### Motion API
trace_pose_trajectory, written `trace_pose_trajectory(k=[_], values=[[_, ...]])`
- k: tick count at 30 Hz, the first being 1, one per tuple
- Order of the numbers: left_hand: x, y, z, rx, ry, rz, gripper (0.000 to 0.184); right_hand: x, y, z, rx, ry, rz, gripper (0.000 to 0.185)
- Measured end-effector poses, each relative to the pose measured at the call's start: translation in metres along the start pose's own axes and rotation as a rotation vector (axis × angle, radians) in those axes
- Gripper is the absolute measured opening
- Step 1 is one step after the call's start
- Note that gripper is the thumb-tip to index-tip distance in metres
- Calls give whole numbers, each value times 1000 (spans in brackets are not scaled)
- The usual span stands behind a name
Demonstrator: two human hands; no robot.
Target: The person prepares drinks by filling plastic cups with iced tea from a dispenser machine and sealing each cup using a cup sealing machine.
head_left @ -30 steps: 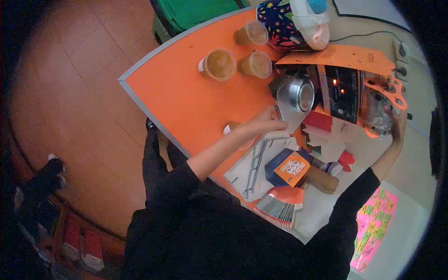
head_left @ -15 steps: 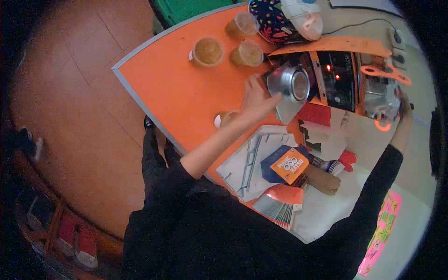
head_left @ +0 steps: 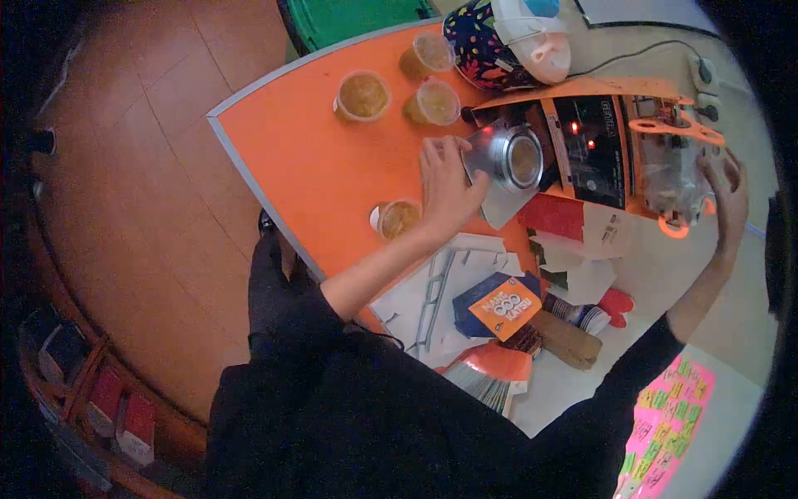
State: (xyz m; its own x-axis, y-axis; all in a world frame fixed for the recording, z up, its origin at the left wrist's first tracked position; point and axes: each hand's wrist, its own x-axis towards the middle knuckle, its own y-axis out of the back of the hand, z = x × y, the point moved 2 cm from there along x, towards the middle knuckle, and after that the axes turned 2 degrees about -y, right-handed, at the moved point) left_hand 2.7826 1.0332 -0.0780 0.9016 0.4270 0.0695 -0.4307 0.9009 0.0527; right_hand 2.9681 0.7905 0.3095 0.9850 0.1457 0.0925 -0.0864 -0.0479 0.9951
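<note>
An orange cup-sealing machine (head_left: 591, 150) stands at the right of the orange table, two red lights lit on its black panel. At its front is a metal cup holder (head_left: 502, 158), whose round opening shows a brownish drink inside. My left hand (head_left: 449, 183) is at the holder's front edge, thumb and fingers apart, fingertips against or very close to the metal. At the machine's back, my right hand (head_left: 728, 187) rests bent, spread fingers against a clear plastic film roll (head_left: 669, 170) between orange end pieces. Part of those fingertips is hidden.
Several lidded cups of drink stand on the table (head_left: 283, 141), one (head_left: 399, 219) close to my left wrist. Behind them is a patterned bag (head_left: 482, 46). Nearer me lie a white tray (head_left: 416, 299), a dark blue box (head_left: 474, 303) and papers. A cable (head_left: 640, 50) runs to wall sockets.
My left hand has come back slightly and closer round the holder's front edge. My right hand has shifted up, its fingers now bent at the film roll. The whole view has moved a little.
</note>
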Motion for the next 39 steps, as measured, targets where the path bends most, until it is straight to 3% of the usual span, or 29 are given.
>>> trace_pose_trajectory(k=[2, 4, 8, 10, 11, 14, 17, 19, 20, 22, 23, 25, 27, 30, 32, 33, 34, 35, 36, 38, 39], values=[[0, -6, -3, -16, 20, -12, 45, -20, -20, -7, -32, -59, 32, 80], [2, -11, -7, -41, 20, -22, 45, -40, -56, -30, -260, 177, 301, 87], [5, -9, -10, -75, 62, -13, 45, -45, -83, -62, -650, 208, 422, 91], [9, -8, -14, -34, 84, -28, 45, -43, -79, -76, -783, 16, 458, 92], [11, -6, -16, -40, 94, -27, 45, -44, -75, -89, -758, -107, 368, 87], [15, -5, -25, -55, 173, -72, 46, -24, -54, -59, -603, -3, 219, 78], [21, -16, -46, -159, 166, -54, 53, -12, -40, -34, -238, -113, 58, 66], [24, -19, -54, -506, 465, -271, 75, -7, -32, -36, -176, -176, -46, 62], [28, -17, -57, -507, 466, -271, 75, -5, -28, -37, -148, -209, -97, 60], [34, -11, -57, -574, 710, -602, 100, 13, -15, -7, -18, -115, -168, 61], [38, -4, -56, -573, 704, -602, 100, 24, -9, 6, -16, -113, -164, 61], [37, 0, -50, -707, 723, -832, 94, 42, -1, 36, -4, -178, -370, 64], [39, -14, -60, -768, 794, -832, 92, 59, 4, 80, 50, -159, -344, 65], [41, -25, -63, -959, 891, -889, 91, 38, -3, 43, 132, -141, -214, 74], [47, -26, -58, -1070, 889, -960, 92, 22, -11, -5, 18, -157, -365, 93], [46, -25, -52, -1195, 884, -976, 93, 14, -17, -23, -4, -155, -343, 99], [44, -25, -46, -1318, 880, -996, 94, 2, -23, -36, -131, -69, -184, 102], [44, -25, -38, -1451, 912, -1004, 93, -11, -28, -50, -268, -4, -15, 104], [44, -28, -36, -1417, 881, -1028, 93, -34, -33, -67, -511, 131, 298, 104], [44, -41, -43, -1528, 967, -961, 91, -81, -49, -124, -364, 235, 633, 90], [44, -46, -46, -1497, 948, -987, 91, -103, -69, -140, -116, 242, 723, 80]])
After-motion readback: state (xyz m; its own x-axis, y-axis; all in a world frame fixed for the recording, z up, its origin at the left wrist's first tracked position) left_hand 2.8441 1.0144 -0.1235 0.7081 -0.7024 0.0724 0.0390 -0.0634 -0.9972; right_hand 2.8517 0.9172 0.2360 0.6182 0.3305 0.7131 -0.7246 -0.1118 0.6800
